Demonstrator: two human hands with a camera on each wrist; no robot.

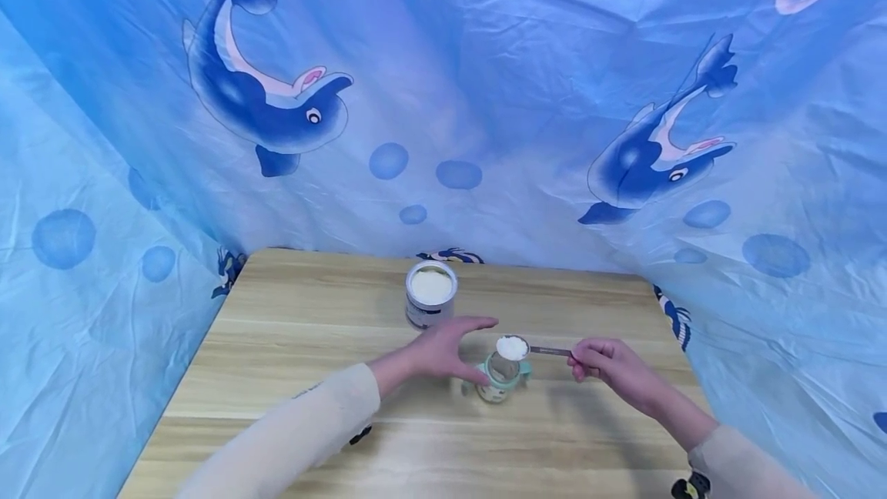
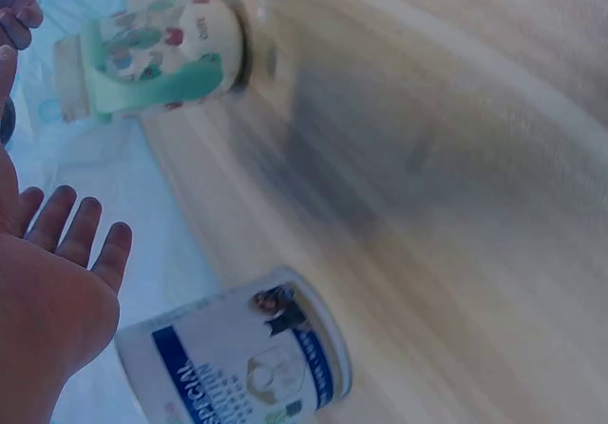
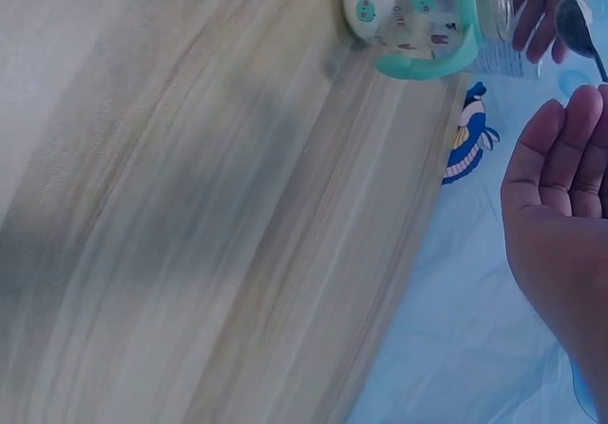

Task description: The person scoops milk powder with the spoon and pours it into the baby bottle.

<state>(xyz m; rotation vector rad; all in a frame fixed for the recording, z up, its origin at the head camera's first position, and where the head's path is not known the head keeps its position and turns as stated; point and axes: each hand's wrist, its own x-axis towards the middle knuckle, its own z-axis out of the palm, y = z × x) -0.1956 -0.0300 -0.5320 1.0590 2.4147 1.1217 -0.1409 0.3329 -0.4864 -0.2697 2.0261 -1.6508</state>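
A measuring spoon heaped with white powder is pinched by its handle in my right hand. Its bowl hangs level above the open mouth of a baby bottle, which has mint-green handles and small printed pictures. My left hand reaches toward the bottle from the left, thumb and fingers spread. In the left wrist view, those fingers look loosely straight. Whether the thumb touches the bottle's collar, I cannot tell. Behind the left hand stands an uncapped tin of white powder.
Everything stands on a wood-grain table. Blue cloth printed with dolphins hangs behind and at both sides, close to the table's edges. The tin is near the back edge, left of the bottle.
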